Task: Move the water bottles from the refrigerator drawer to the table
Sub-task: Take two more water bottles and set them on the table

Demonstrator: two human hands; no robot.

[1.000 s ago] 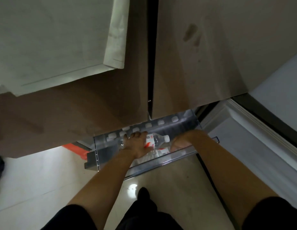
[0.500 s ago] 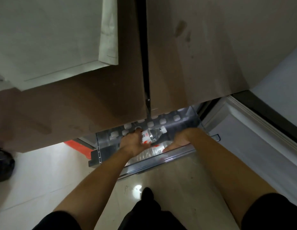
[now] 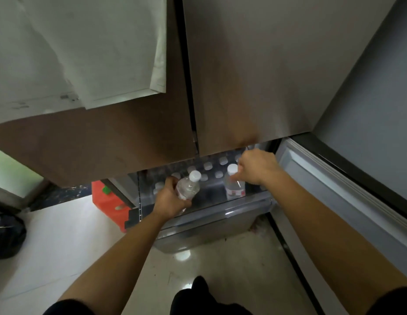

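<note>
Clear plastic is gripped low in the middle of the frame: the left hand (image 3: pixel 169 202) is closed around a water bottle (image 3: pixel 187 188), white cap tilted toward the upper right, held over the front edge of the refrigerator drawer (image 3: pixel 211 214). Just to the right, the right hand (image 3: pixel 254 168) is curled at the neck of a second bottle (image 3: pixel 234 184), which stands upright with a red label; whether it is fully clasped cannot be told.

A slip is judged likely if the second bottle is lifted by the neck alone, since little of it seems to be held and it could drop back onto the others. The tilted bottle could be knocked against the drawer's front wall as it is drawn out.

Farther back in the drawer, several more white caps (image 3: pixel 208 165) are seen in rows; the bodies beneath them are dim. No surface is in view.
</note>
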